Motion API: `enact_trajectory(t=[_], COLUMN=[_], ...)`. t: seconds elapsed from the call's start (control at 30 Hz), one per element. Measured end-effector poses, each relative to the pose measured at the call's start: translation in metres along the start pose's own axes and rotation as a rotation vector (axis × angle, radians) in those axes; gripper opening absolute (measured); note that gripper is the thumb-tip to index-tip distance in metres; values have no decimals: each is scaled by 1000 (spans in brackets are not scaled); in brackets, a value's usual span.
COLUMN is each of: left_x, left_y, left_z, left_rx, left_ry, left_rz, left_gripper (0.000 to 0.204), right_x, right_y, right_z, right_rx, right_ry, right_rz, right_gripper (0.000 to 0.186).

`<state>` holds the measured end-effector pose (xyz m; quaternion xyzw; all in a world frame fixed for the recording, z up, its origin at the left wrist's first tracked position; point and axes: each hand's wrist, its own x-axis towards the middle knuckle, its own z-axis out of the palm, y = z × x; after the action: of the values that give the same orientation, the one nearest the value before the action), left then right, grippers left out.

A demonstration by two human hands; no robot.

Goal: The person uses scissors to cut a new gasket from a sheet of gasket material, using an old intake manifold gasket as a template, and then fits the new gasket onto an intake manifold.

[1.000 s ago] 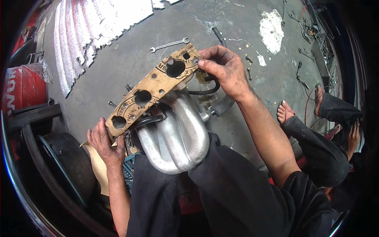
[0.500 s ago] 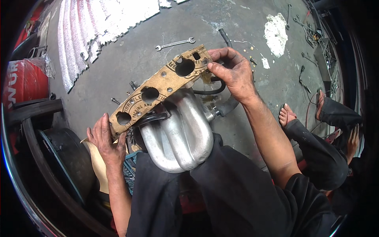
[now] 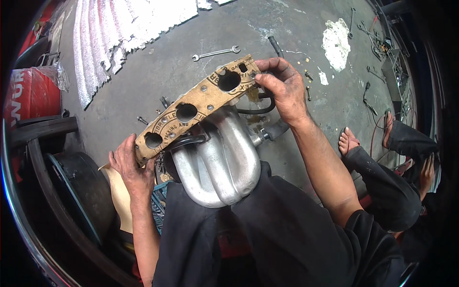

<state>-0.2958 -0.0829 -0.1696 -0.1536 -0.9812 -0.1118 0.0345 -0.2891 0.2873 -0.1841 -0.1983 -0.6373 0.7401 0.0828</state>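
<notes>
Gasket (image 3: 198, 107), tan fibre sheet with three round holes, lies across the flange of a grey cast manifold (image 3: 217, 160) resting on the person's lap, near centre, tilted so its right end sits farther away.

Far left: red container (image 3: 28, 93), dark curved rubber and a round black part (image 3: 81, 189) near the left rim. White corrugated sheet (image 3: 119, 33) on the far-left floor.

Left hand (image 3: 131, 167) clamps the gasket's near-left end, fingers curled round the edge of the sheet and flange.

Centre, far: open-ended spanner (image 3: 216, 52) lies on the concrete floor (image 3: 143, 76) just beyond the gasket. Small bolt (image 3: 142, 119) on the floor left of the sheet.

Right hand (image 3: 282, 88) grips the gasket's far-right end, thumb and fingers pinched on its corner. Black hose (image 3: 260, 107) loops beneath that hand.

Right: white rag (image 3: 337, 43) on the far floor, loose tools (image 3: 377, 43) beyond it. Another person's bare foot (image 3: 346, 141) and dark trouser leg (image 3: 382, 177) at the right.
</notes>
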Motion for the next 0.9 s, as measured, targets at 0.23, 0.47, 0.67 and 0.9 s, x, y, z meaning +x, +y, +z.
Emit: enact_trajectory(t=[0.23, 0.47, 0.67, 0.9], left_x=[1, -3, -2, -2], left_y=[5, -6, -4, -1], left_z=[-7, -8, -7, -5], left_rx=[18, 62, 25, 2], left_ry=[-43, 8, -16, -4], left_rz=[23, 16, 30, 13], left_gripper=[84, 83, 81, 85], right_x=[2, -12, -22, -35], right_y=[11, 12, -3, -18], right_z=[1, 17, 22, 43], right_rx=[-50, -743, -1136, -1299], right_ry=[24, 112, 184, 298], right_rz=[-112, -869, -792, -680], right_gripper=[26, 13, 17, 26])
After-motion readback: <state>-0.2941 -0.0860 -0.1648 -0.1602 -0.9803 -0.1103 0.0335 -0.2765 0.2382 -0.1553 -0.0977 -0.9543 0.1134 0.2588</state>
